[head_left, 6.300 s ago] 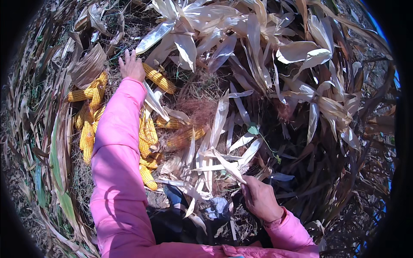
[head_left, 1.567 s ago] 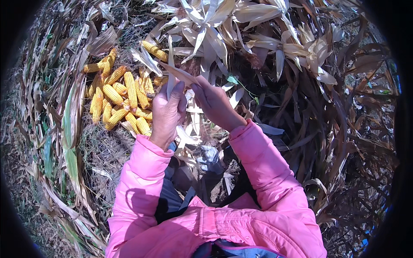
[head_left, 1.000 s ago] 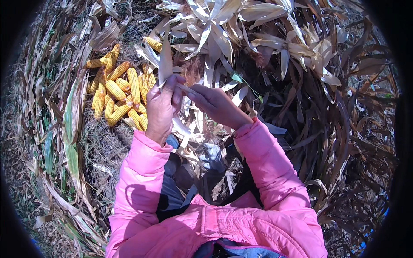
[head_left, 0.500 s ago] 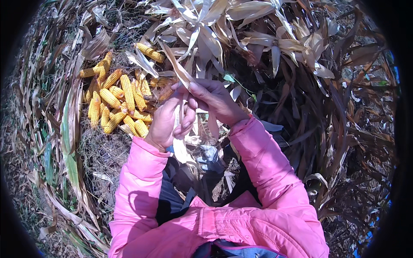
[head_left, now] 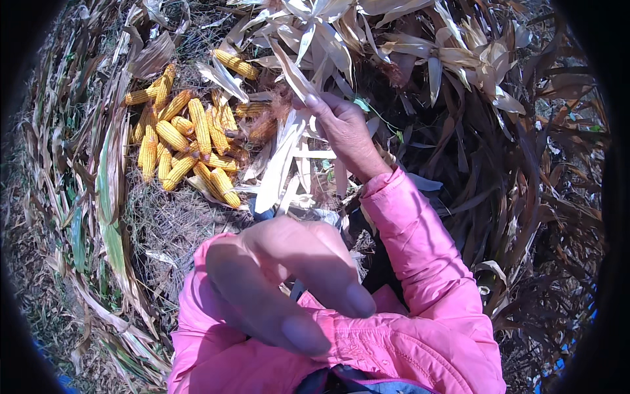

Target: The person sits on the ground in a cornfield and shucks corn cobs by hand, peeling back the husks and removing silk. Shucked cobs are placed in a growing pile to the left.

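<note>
My right hand (head_left: 348, 131) is closed on a pale, dry corn husk (head_left: 292, 69). One leaf of it points up and away, and other strips hang below the fingers. Brown corn silk (head_left: 282, 102) shows beside the fingertips; whether it belongs to this husk I cannot tell. My left hand (head_left: 289, 269) is raised close to the camera over the pink jacket, with thumb and fingers bent but apart and nothing between them. Left of my right hand lies a heap of bare yellow corn cobs (head_left: 200, 128).
A pile of pale stripped husks (head_left: 328, 39) lies at the far side. Dry corn stalks and leaves (head_left: 499, 190) are heaped on the right, and more stalks (head_left: 98, 197) line the left. Straw-strewn ground (head_left: 157, 230) lies nearer than the cobs.
My left hand has let go of the husk and come up and back toward the camera. The right hand keeps hold, slightly farther away and to the right.
</note>
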The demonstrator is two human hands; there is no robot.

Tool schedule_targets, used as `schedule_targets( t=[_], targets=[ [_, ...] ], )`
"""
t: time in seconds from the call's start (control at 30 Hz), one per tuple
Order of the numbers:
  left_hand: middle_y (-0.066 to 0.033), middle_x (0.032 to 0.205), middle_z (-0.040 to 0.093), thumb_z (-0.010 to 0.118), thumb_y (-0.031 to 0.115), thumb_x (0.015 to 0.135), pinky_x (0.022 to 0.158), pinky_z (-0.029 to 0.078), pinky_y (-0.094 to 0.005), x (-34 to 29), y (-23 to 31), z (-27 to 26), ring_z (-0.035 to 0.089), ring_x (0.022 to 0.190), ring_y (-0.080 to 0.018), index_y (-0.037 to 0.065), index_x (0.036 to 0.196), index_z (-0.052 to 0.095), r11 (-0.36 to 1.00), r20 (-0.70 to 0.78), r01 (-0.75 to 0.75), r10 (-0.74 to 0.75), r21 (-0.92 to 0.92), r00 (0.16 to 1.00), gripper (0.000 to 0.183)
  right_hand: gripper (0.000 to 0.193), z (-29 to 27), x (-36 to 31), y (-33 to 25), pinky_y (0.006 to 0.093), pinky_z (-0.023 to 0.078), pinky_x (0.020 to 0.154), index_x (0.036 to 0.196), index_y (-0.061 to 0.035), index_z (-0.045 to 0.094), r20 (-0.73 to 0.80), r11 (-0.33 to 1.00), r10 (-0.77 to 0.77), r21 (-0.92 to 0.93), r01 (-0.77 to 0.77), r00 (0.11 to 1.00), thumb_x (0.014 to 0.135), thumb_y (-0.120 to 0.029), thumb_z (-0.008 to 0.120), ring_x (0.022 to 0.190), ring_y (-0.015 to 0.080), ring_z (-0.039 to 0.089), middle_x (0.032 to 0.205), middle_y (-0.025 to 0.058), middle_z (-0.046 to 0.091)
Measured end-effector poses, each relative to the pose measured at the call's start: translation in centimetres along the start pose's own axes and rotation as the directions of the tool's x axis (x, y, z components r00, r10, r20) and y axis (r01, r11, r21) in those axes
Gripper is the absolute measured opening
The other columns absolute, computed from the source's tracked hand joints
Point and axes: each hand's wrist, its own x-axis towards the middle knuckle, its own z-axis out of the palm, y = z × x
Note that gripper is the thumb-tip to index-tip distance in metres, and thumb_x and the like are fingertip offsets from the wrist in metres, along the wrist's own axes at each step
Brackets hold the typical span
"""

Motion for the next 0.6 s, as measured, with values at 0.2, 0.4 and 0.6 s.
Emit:
schedule_targets(
  t=[0.2, 0.4, 0.6],
  targets=[
    [-0.0058, 0.098, 0.061, 0.055, 0.011, 0.085, 0.066, 0.044, -0.0298, 0.3, 1.9, 3.4, 0.058, 0.078, -0.0218, 0.012, 0.098, 0.061, 0.999, 0.155, -0.052, 0.050, 0.009, 0.987, 0.014, 0.036, -0.2, 0.6, 0.6, 0.0165, 0.027, 0.048, 0.104, -0.0024, 0.065, -0.011, 0.998, 0.038, -0.041, -0.039, 0.999, 0.092, -0.034, 0.053, 0.053, 0.0004, 0.031, 0.070, -0.0060, 0.058],
    [-0.0016, 0.095, 0.061, 0.058, 0.012, 0.081, 0.061, 0.042, -0.0323, -0.9, 1.7, 2.8, 0.060, 0.075, -0.0220, 0.014, 0.088, 0.061, 0.974, 0.146, -0.146, 0.122, 0.172, 0.982, 0.008, 0.036, -1.0, 0.9, 2.2, 0.0169, 0.032, 0.051, 0.106, -0.0013, 0.063, -0.011, 0.998, 0.012, -0.054, -0.012, 1.000, 0.092, -0.032, 0.054, 0.057, 0.0006, 0.037, 0.084, -0.0008, 0.064],
    [-0.0033, 0.079, 0.064, 0.054, 0.007, 0.082, 0.055, 0.040, -0.0300, 0.0, 1.7, 2.3, 0.060, 0.064, -0.0199, 0.010, 0.070, 0.059, 0.967, 0.230, -0.140, 0.089, 0.215, 0.969, 0.013, 0.034, -0.6, 0.4, 1.0, 0.0178, 0.030, 0.049, 0.097, -0.0015, 0.066, 0.000, 0.995, 0.063, -0.074, -0.063, 0.998, 0.092, -0.033, 0.054, 0.056, 0.0013, 0.037, 0.065, -0.0052, 0.050]
  ],
)
